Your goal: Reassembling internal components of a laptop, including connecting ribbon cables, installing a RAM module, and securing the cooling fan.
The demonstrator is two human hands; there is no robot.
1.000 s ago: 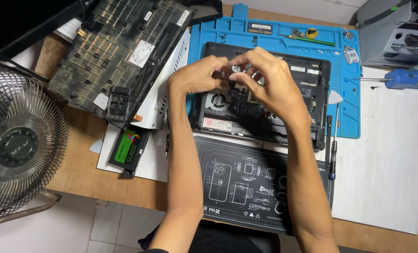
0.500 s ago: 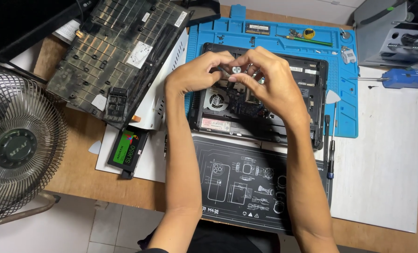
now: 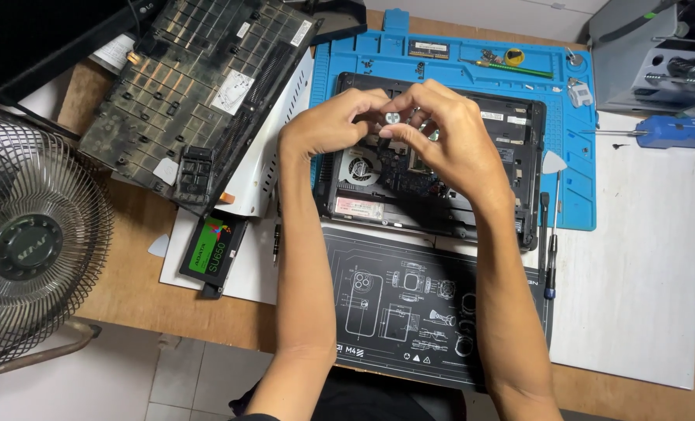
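Both my hands meet over an opened black laptop base (image 3: 511, 156) lying on a blue repair mat (image 3: 573, 187). My left hand (image 3: 328, 125) and my right hand (image 3: 441, 136) pinch a small round silver coin-like part (image 3: 392, 118) between their fingertips, above the laptop's circuit board. The cooling fan (image 3: 359, 165) of the laptop shows just below my left hand. My fingers hide most of the board under them.
A removed black bottom cover (image 3: 199, 86) lies upper left over a white sheet. A black and green solid-state drive (image 3: 213, 251) lies below it. A desk fan (image 3: 28, 242) stands far left. Screwdrivers (image 3: 552, 249) lie right of the laptop, a black printed mat (image 3: 410, 304) in front.
My hands stay together over the laptop; the fingertips have shifted slightly and the small round part now shows between them.
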